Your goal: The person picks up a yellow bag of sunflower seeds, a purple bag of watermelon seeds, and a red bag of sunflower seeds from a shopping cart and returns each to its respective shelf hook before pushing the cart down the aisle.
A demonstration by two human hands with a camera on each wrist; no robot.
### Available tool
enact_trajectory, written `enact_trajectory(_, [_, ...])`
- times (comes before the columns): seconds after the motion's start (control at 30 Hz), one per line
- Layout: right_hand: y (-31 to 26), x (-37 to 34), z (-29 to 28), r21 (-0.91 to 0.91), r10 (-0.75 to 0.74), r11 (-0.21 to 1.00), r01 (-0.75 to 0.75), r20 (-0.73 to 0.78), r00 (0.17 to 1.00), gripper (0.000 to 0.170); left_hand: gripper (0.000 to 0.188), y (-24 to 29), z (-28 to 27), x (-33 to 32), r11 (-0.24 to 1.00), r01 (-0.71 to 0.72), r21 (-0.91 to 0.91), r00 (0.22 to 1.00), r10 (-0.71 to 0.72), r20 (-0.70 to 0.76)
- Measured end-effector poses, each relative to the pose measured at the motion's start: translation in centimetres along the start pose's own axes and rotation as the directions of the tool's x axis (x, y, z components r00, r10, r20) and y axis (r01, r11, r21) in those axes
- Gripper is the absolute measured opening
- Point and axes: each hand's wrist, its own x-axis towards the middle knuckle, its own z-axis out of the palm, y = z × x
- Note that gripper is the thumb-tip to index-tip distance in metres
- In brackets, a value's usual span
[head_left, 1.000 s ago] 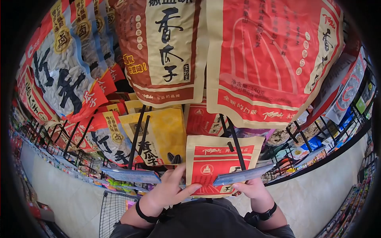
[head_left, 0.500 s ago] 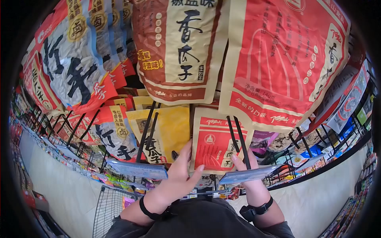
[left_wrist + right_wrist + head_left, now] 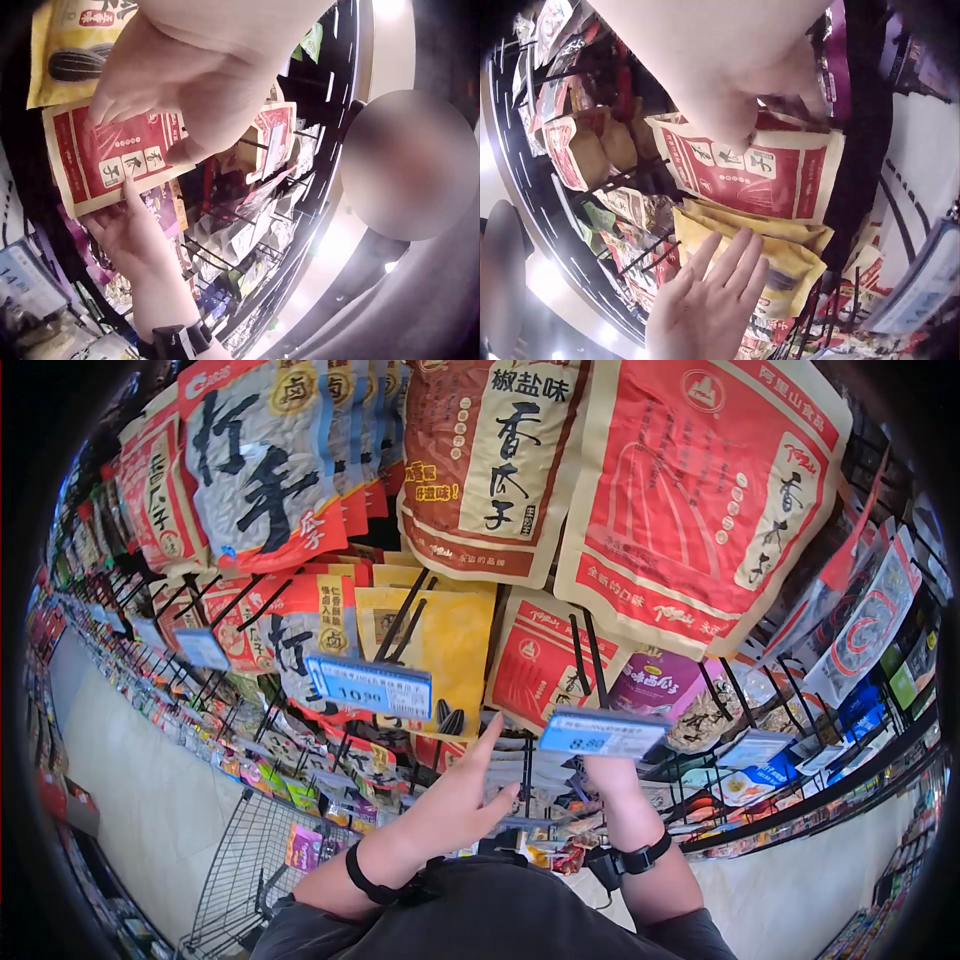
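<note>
A small red bag with cream edges [image 3: 535, 660] hangs on a black double hook, below a large red bag [image 3: 700, 490]. Partly hidden behind a price tag, my right hand [image 3: 612, 778] reaches up to its lower edge. The right wrist view shows that hand [image 3: 742, 90] pinching the red bag [image 3: 742, 176], thumb in front and fingers behind. My left hand [image 3: 455, 800] is open, fingers extended, below the yellow bag [image 3: 430, 650]. In the left wrist view the left hand [image 3: 180, 82] is in front of the red bag [image 3: 112, 154]; contact is unclear.
Price tags [image 3: 372, 688] [image 3: 603, 734] stick out on the hook ends near my hands. Large white bags [image 3: 255, 460] and a brown bag [image 3: 485, 470] hang above. A wire cart [image 3: 235, 860] stands at the lower left; more hooks with snack bags are at the right.
The small red bag has moved up and farther back along its hook. My left hand has come away from it. The view has shifted, and the price tags' faces now show.
</note>
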Motion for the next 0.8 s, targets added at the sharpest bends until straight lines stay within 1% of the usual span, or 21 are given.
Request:
enact_trajectory(0.07, [0.6,-0.2,-0.8,-0.087,-0.013,0.996,0.012,-0.008,1.000,0.034,0.080,1.2,0.5,-1.3,0.993,0.097,0.070,0.994,-0.101,0.049])
enact_trajectory(0.1, [1.3,-0.3,-1.2,-0.062,0.079,0.995,-0.077,0.037,0.996,0.032,0.079,1.6,1.0,-1.8,0.996,0.057,0.075,0.998,-0.059,0.029])
enact_trajectory(0.13, [1.7,-1.1,-1.5,-0.059,0.078,0.995,-0.075,0.045,0.996,0.032,0.079,1.9,1.4,-2.4,0.995,0.063,0.076,0.998,-0.065,0.022])
enact_trajectory(0.17, [1.9,-2.1,-1.9,0.097,0.141,0.985,-0.142,0.012,0.990,0.032,0.079,2.2,1.7,-2.9,0.997,0.039,0.067,0.999,-0.040,0.018])
enact_trajectory(0.2, [1.4,-3.0,-2.5,0.252,0.210,0.947,-0.200,-0.012,0.978,0.033,0.079,2.6,2.0,-3.4,0.998,0.014,0.058,1.000,-0.014,0.014])
enact_trajectory(0.27, [0.8,-5.2,-4.3,0.245,0.228,0.944,-0.223,0.006,0.974,0.032,0.078,3.8,2.9,-4.4,0.999,0.028,0.027,1.000,-0.028,0.007])
enact_trajectory(0.33, [0.4,-7.8,-6.0,0.415,0.278,0.861,-0.293,0.097,0.956,0.031,0.073,4.8,4.0,-5.5,0.999,0.018,-0.043,0.998,-0.021,-0.058])
enact_trajectory(0.37, [0.5,-9.2,-6.8,0.410,0.266,0.861,-0.302,0.144,0.953,0.030,0.070,4.7,4.7,-6.3,0.998,0.022,-0.060,0.995,-0.028,-0.097])
enact_trajectory(0.4, [0.4,-10.8,-7.7,0.411,0.270,0.859,-0.306,0.145,0.952,0.030,0.070,5.0,5.3,-7.0,0.998,0.026,-0.062,0.995,-0.032,-0.094])
enact_trajectory(0.47, [0.4,-13.9,-9.3,0.454,0.242,0.830,-0.323,0.228,0.943,0.028,0.068,5.5,6.5,-8.8,0.991,0.040,-0.127,0.980,-0.064,-0.189])
enact_trajectory(0.5, [0.8,-15.3,-9.9,0.431,0.224,0.848,-0.309,0.237,0.945,0.026,0.065,6.0,7.1,-9.7,0.992,0.036,-0.119,0.971,-0.063,-0.230])
enact_trajectory(0.53, [1.0,-16.6,-10.6,0.429,0.222,0.847,-0.312,0.247,0.943,0.026,0.065,6.2,7.7,-10.8,0.992,0.042,-0.120,0.969,-0.070,-0.238])
enact_trajectory(0.6, [1.3,-19.1,-11.8,0.445,0.228,0.825,-0.347,0.300,0.926,0.025,0.063,6.7,8.9,-13.2,0.991,0.042,-0.128,0.940,-0.082,-0.330])
enact_trajectory(0.63, [1.6,-20.2,-12.2,0.454,0.251,0.810,-0.370,0.302,0.920,0.023,0.060,7.5,9.5,-14.4,0.989,0.059,-0.132,0.921,-0.105,-0.375])
enact_trajectory(0.67, [2.1,-21.3,-12.4,0.450,0.249,0.808,-0.381,0.325,0.912,0.023,0.060,8.0,10.1,-15.6,0.988,0.074,-0.134,0.912,-0.121,-0.391])
enact_trajectory(0.73, [3.1,-23.2,-12.4,0.480,0.287,0.774,-0.413,0.315,0.905,0.022,0.057,9.0,11.2,-18.2,0.982,0.129,-0.139,0.866,-0.180,-0.467])
enact_trajectory(0.8, [3.5,-24.8,-12.1,0.466,0.287,0.767,-0.442,0.366,0.885,0.021,0.056,10.1,12.4,-20.9,0.975,0.179,-0.132,0.830,-0.222,-0.512])
